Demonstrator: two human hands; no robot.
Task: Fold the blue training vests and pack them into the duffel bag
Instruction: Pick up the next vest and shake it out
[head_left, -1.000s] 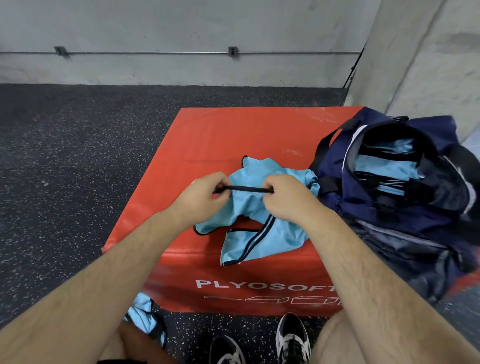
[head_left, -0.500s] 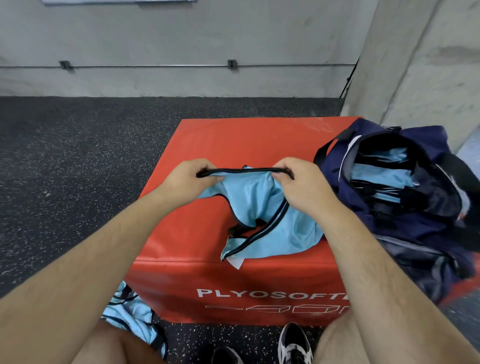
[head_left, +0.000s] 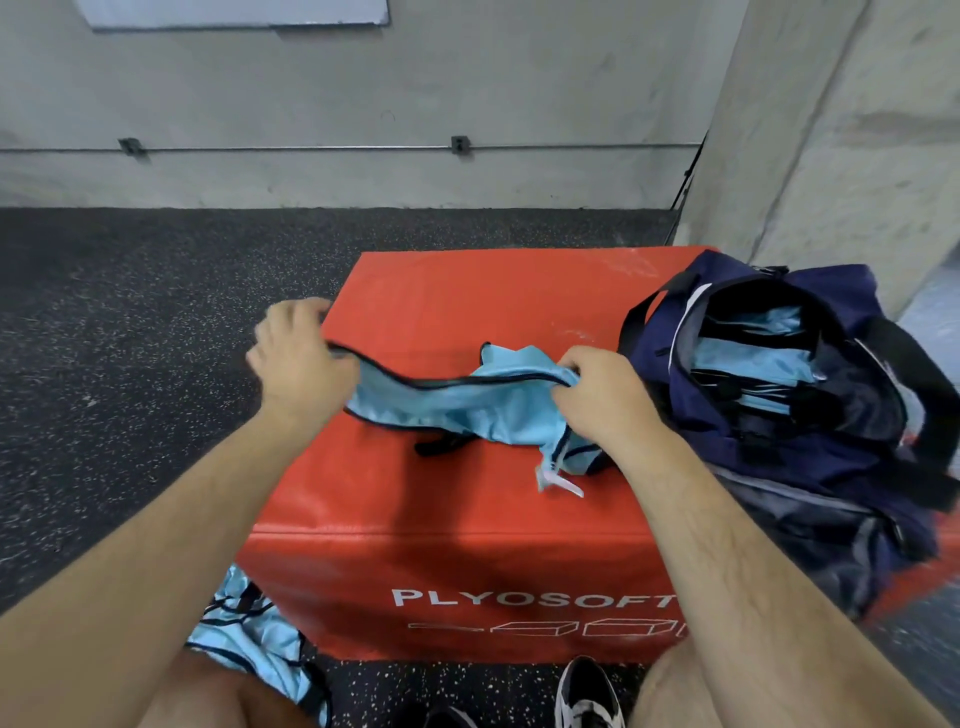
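The left grip is closed on the left end of a light-blue training vest, fingers curled over its dark-trimmed edge, above the left edge of the red plyo box. The right grip is closed too, pinching a bunch of the same fabric and trim at the vest's right end, over the middle of the box top. The trimmed edge runs between the two grips in a shallow sag. The rest of the vest hangs below it and lies crumpled on the box, with a white label sticking out at its lower right and a black bit of trim showing under its near edge.

Just beside the right grip, on the right part of the box, sits the navy duffel bag with its top open and its black straps flopped to the sides. Folded light-blue vests lie stacked inside it. The right forearm crosses in front of the bag's near left corner and hides part of the held vest.

More blue vests lie in a loose heap at the lower left, by the person's knee and against the box front. A black-and-white shoe rests on the speckled dark floor below the box. A concrete wall and a pillar stand behind.
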